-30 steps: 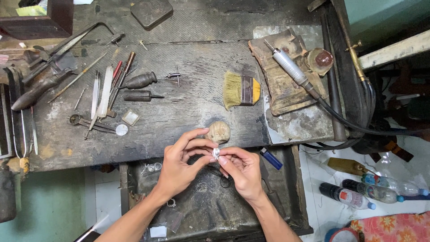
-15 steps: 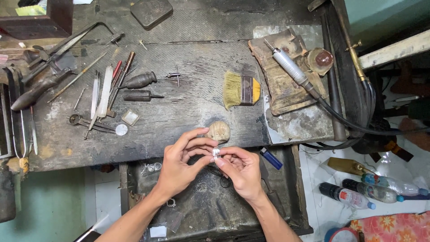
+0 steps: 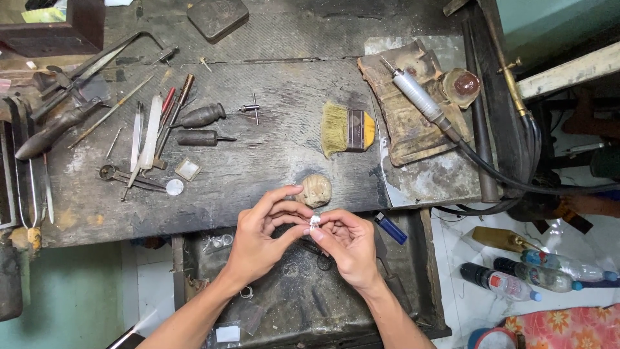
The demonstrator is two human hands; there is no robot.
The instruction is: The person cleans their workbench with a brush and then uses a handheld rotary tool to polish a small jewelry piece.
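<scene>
Left hand: fingertips pinching small white piece.
Right hand: pinching same piece.
Nearby: round wooden peg just behind; blue lighter right; brush on workbench.

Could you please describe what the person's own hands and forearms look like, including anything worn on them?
Both the left hand and the right hand are bare: no gloves, and no rings, watch or bracelets that I can see. The forearms are bare too, with no sleeves in view down to the frame edge. The fingers are slim with short nails, and the arms lean.
</scene>
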